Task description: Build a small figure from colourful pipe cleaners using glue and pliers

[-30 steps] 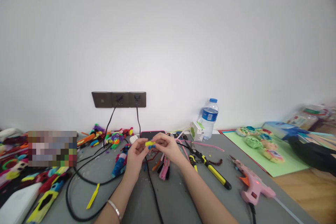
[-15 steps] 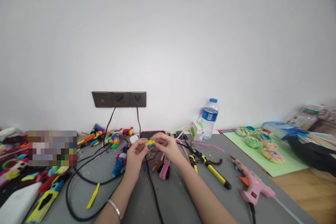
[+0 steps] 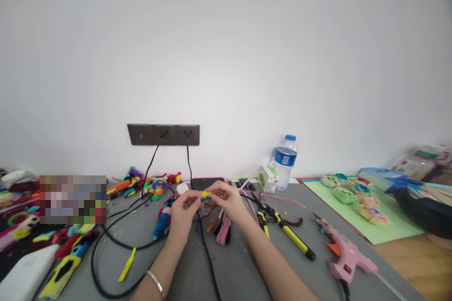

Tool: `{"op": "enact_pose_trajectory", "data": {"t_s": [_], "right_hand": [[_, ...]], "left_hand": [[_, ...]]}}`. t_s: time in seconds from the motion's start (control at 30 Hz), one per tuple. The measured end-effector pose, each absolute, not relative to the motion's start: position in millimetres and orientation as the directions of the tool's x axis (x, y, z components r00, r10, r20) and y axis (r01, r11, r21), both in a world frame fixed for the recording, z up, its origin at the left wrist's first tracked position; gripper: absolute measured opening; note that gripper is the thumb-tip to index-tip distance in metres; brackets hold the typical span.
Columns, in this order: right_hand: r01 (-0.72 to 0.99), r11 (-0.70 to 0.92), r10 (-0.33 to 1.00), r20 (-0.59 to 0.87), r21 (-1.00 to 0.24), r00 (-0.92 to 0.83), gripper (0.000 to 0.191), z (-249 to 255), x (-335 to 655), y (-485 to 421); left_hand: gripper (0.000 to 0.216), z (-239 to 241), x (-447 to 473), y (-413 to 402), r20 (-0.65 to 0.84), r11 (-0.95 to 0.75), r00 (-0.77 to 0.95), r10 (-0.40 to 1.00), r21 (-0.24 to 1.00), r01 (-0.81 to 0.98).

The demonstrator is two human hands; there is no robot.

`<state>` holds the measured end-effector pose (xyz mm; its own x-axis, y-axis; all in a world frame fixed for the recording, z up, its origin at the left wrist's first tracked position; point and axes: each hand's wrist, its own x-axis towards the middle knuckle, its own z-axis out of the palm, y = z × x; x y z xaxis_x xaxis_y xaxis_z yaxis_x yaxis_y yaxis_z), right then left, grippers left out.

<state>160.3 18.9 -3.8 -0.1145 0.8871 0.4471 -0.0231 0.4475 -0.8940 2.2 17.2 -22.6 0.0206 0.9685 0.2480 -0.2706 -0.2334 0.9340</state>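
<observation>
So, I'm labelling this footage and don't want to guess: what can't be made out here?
Head view: full shape of the yellow-and-blue piece, partly covered by the left hand and right hand.
Head view: near part of the dark, pink-edged device, behind the hands.
Head view: print on the green-and-white box, too small and blurred.
Head view: where the cord of the pink glue gun leads, cut off by the bottom edge.

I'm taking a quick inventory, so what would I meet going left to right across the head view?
White box, yellow strip, silver bracelet, left hand, small yellow-and-blue piece, right hand, blue-capped water bottle, pink glue gun.
</observation>
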Motion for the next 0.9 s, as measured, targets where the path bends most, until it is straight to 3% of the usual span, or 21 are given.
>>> {"op": "enact_pose_trajectory", "data": {"t_s": [0.17,0.43,0.73,0.9], "right_hand": [[-0.053,0.424,0.896,0.427,-0.904,-0.118,0.02,-7.0,158.0,19.7],[0.026,0.423,0.903,0.419,-0.906,-0.098,0.015,-5.4,158.5,18.8],[0.038,0.519,0.85,0.511,-0.854,-0.123,0.01,-4.8,157.6,16.9],[0.015,0.458,0.883,0.453,-0.889,-0.122,0.013,-3.5,157.5,17.0]], "left_hand": [[0.024,-24.6,2.9,17.9,0.26,-0.254,-0.009,0.966,0.937,-0.241],[0.028,-17.1,6.0,11.8,0.301,-0.288,0.053,0.952,0.941,-0.18],[0.021,-17.2,5.4,11.2,0.331,-0.321,0.074,0.941,0.939,-0.127],[0.025,-20.0,5.3,10.7,0.323,-0.316,0.081,0.943,0.945,-0.08]]}}
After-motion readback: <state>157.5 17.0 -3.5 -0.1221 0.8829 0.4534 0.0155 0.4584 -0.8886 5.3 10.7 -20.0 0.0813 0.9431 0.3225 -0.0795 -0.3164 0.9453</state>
